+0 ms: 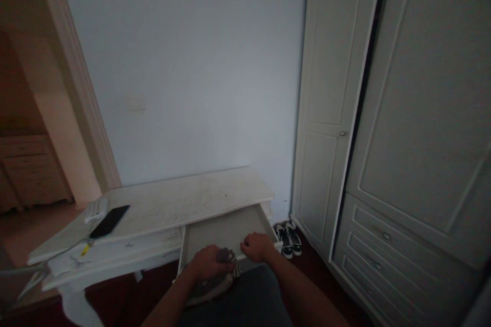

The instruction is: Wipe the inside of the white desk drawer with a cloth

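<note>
**Two hands are kept at one pulled-out drawer**

The drawer (226, 230) is drawn out from the right part of the white desk (184, 207); its pale floor is exposed, and no object is seen on the part in view. A bunched cloth (226, 255), greyish and partly striped, is held by the left hand (208, 264) at the drawer's front edge, toward its left part; the fingers are closed around the cloth, with the thumb laid along it. The right hand (258, 246) is set at the same front edge, nearer the right corner; its fingers are curled in tightly, but whether the rim is gripped or merely touched cannot be told.

The step in hand is judged to be cloth work at the drawer front; it is best done with the drawer steadied by the right hand, so that it is not jolted along its runners; the cloth is better kept bunched, with loose folds tucked in, so that none is caught on the rim; pressure is best kept light and level, since a pulled-out drawer is easily tipped; the corners are best reached with a folded edge of cloth, and knuckles are best kept off the side walls.
</note>
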Motion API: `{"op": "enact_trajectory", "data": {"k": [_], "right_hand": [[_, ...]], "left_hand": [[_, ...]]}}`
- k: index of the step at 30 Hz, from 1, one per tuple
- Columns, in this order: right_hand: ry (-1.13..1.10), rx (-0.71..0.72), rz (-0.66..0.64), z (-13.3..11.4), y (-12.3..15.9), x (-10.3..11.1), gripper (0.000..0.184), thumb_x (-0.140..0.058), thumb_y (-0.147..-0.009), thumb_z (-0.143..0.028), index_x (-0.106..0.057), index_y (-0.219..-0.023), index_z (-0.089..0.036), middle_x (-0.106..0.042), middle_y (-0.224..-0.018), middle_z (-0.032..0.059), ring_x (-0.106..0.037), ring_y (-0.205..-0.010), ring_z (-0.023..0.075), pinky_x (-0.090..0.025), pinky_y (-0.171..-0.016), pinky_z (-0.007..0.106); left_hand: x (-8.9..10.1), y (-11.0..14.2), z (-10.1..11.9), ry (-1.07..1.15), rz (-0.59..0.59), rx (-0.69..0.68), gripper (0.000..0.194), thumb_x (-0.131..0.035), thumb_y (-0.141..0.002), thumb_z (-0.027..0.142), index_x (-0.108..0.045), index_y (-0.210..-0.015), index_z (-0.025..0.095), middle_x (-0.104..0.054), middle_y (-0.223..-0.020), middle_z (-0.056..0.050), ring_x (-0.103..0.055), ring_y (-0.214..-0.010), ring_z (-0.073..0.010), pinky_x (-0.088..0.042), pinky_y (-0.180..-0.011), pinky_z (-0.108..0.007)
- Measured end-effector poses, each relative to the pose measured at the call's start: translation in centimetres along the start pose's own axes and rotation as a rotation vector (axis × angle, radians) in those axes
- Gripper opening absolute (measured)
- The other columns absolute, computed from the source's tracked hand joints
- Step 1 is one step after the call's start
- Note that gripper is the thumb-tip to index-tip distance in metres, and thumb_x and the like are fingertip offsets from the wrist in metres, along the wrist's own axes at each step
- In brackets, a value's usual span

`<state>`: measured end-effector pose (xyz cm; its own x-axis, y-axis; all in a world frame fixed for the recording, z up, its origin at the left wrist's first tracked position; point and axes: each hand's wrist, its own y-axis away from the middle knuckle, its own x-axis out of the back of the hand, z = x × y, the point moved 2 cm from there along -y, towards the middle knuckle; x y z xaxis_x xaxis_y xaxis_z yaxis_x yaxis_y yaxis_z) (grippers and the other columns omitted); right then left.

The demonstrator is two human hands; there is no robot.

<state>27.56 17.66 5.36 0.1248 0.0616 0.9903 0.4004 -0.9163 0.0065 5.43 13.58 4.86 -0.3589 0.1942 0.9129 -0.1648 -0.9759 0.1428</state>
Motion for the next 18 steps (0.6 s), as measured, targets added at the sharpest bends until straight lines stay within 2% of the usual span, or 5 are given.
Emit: {"op": "enact_trajectory", "data": {"k": [4, 10, 14, 18], "right_hand": [[0.002, -0.004, 0.0, 0.0, -0.1, -0.1, 0.051, -0.042, -0.099, -0.049, -0.083, -0.101, -0.02, -0.08, -0.106, 0.0179, -0.077, -0.099, 0.0339, -0.056, -0.082, 0.042], [0.001, -0.006, -0.008, 0.0, -0.1, -0.2, 0.05, -0.042, -0.099, -0.049, -0.082, -0.102, -0.02, -0.08, -0.108, 0.0177, -0.076, -0.101, 0.0331, -0.056, -0.085, 0.042], [-0.002, -0.006, -0.011, 0.0, -0.1, -0.2, 0.052, -0.041, -0.099, -0.05, -0.083, -0.101, -0.019, -0.08, -0.107, 0.0184, -0.077, -0.099, 0.0338, -0.056, -0.082, 0.042], [-0.005, -0.007, -0.007, 0.0, 0.0, -0.1, 0.051, -0.041, -0.099, -0.05, -0.083, -0.101, -0.02, -0.08, -0.106, 0.0177, -0.077, -0.099, 0.0329, -0.056, -0.083, 0.041]], "left_hand": [[0.1, -0.3, -0.2, 0.129, 0.03, 0.008, 0.065, -0.054, -0.079, 0.08, -0.075, -0.092, 0.02, -0.077, -0.094, -0.007, -0.07, -0.094, -0.0276, -0.045, -0.073, -0.031], [0.6, -0.9, -0.7, 0.591, 0.06, -0.043, 0.075, -0.061, -0.068, 0.091, -0.071, -0.074, 0.017, -0.069, -0.068, -0.003, -0.066, -0.076, -0.0235, -0.045, -0.068, -0.031], [1.5, -0.7, -1.9, 0.771, 0.115, 0.03, 0.084, -0.055, -0.069, 0.095, -0.075, -0.087, 0.016, -0.077, -0.08, -0.007, -0.071, -0.08, -0.0258, -0.052, -0.074, -0.034], [2.3, -0.2, -3.3, 1.109, 0.142, 0.216, 0.092, -0.067, -0.057, 0.096, -0.078, -0.098, 0.014, -0.081, -0.089, -0.013, -0.076, -0.085, -0.0299, -0.058, -0.085, -0.039]]}}
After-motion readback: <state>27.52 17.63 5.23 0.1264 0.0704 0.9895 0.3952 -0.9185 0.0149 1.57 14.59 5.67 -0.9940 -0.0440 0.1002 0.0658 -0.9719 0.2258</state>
